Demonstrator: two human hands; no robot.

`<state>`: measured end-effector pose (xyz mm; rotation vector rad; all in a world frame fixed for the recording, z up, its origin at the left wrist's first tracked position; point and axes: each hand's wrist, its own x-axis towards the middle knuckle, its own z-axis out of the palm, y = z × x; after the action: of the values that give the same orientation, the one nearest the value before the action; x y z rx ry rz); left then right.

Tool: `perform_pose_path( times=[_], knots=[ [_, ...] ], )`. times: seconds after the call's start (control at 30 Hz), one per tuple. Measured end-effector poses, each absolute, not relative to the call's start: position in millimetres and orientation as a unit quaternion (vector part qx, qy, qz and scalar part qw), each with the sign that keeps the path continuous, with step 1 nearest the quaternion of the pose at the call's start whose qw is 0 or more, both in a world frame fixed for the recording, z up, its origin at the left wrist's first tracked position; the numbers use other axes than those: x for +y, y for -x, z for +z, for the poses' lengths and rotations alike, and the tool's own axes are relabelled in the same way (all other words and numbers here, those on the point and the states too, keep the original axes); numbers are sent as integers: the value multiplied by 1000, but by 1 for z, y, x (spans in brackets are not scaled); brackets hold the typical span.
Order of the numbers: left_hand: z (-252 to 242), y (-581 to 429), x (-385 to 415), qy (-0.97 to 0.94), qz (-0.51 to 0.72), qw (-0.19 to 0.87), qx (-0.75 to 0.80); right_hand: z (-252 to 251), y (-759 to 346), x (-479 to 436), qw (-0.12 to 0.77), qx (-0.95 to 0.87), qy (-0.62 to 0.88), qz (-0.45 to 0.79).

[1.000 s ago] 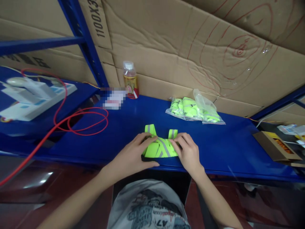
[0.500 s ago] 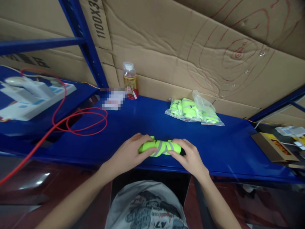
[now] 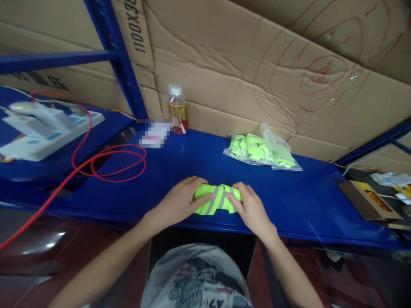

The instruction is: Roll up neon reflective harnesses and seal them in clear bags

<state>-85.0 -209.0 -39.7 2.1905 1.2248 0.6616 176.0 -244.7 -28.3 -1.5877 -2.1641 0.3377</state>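
My left hand (image 3: 183, 197) grips the left end of a folded neon-yellow reflective strap bundle (image 3: 218, 200), thumb across its front and fingers behind. At the right end, my right hand (image 3: 251, 208) holds it the same way. Grey reflective stripes cross each other in the middle of the bundle, between my thumbs. It is held at the front part of the blue table (image 3: 199, 164). Parts of both ends are covered by my fingers. Clear plastic bags (image 3: 261, 150) of similar neon-yellow material lie farther back, to the right.
A bottle (image 3: 177, 112) with a gold and red label stands by the cardboard at the back. Left of it lies a blurred-out packet (image 3: 156, 134). A red cable (image 3: 118, 147) loops near a white power strip (image 3: 54, 132). An open cardboard box (image 3: 366, 200) sits far right.
The bundle has turned in my hands, so a flatter, wider side with crossing stripes and a loose lower edge now shows. Both hands stay on its ends, the right shifted slightly left.
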Motion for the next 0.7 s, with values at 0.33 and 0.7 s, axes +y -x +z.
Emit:
perform_pose_path(
  times=[0.33,0.7],
  knots=[
    [-21,84,-202,-822,164,283,467,-26,-183,-255,252,-799,519,172],
    [16,73,-192,-879,167,198,400,38,-199,-210,83,-847,446,276]
  ],
)
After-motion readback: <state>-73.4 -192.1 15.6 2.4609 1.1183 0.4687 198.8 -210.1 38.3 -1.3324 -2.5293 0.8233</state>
